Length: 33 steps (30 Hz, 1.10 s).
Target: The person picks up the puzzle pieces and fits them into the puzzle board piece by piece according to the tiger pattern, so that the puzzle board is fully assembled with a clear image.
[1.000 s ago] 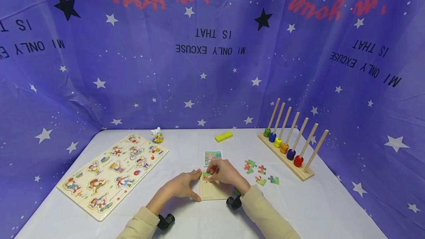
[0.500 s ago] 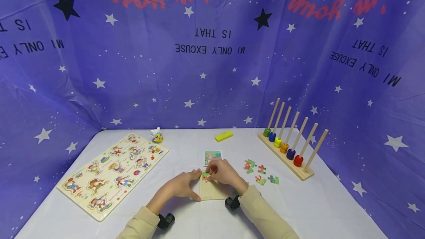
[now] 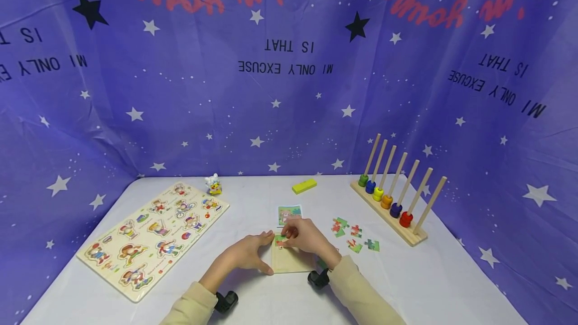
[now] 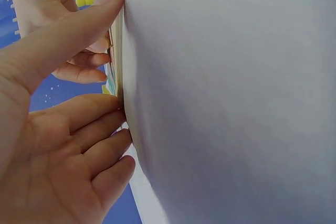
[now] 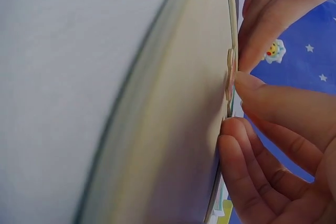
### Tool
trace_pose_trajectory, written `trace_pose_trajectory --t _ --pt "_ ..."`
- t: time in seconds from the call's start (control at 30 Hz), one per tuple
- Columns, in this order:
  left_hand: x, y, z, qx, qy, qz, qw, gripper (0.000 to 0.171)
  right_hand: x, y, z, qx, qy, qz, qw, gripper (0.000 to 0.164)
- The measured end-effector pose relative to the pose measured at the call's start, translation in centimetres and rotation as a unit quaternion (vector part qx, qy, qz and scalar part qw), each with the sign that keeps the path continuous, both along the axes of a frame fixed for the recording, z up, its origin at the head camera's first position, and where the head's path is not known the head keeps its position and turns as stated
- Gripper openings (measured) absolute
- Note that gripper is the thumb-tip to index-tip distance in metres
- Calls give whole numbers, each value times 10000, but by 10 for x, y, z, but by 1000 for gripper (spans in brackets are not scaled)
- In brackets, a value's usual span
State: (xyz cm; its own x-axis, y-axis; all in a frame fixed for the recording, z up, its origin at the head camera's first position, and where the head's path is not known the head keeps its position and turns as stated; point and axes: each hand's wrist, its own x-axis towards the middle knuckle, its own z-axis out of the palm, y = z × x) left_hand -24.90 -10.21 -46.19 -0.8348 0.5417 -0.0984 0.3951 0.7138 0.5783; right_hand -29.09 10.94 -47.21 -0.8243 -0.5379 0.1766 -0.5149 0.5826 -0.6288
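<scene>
A square wooden puzzle board (image 3: 293,262) lies on the white table before me. My left hand (image 3: 247,252) spans its left edge, thumb at the near corner and fingers towards the far corner, touching the rim with fingers nearly straight. Over the board's far side, my right hand (image 3: 304,234) holds a green and red jigsaw piece (image 3: 280,241) at the far left corner. In the right wrist view the thumb touches the jigsaw piece (image 5: 230,74), which stands slightly proud of the board (image 5: 184,93); the other fingertips rest by the board's edge. The right hand partly hides the board.
Several loose jigsaw pieces (image 3: 354,246) lie right of the board. A picture card (image 3: 289,212) lies behind it, with a yellow block (image 3: 304,186) farther back. A large picture board (image 3: 153,239) and small figurine (image 3: 213,184) stand left; a peg rack (image 3: 393,209) stands right.
</scene>
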Motion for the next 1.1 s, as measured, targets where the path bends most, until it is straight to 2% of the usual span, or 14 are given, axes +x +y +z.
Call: trace_pose_trajectory --t 0.3,0.6,0.9,1.1 --pt "2 0 3 42 38 -53 10000 91 5 16 4 -127 121 31 9998 19" --pt "3 0 3 59 -9 5 10000 91 0 48 8 -350 284 -48 9990 20" --pt "4 0 4 -2 -45 72 10000 92 -10 81 12 -595 309 -680 9954 21" --pt "4 1 5 20 -74 67 9999 92 -16 104 11 -525 143 -1340 9895 24"
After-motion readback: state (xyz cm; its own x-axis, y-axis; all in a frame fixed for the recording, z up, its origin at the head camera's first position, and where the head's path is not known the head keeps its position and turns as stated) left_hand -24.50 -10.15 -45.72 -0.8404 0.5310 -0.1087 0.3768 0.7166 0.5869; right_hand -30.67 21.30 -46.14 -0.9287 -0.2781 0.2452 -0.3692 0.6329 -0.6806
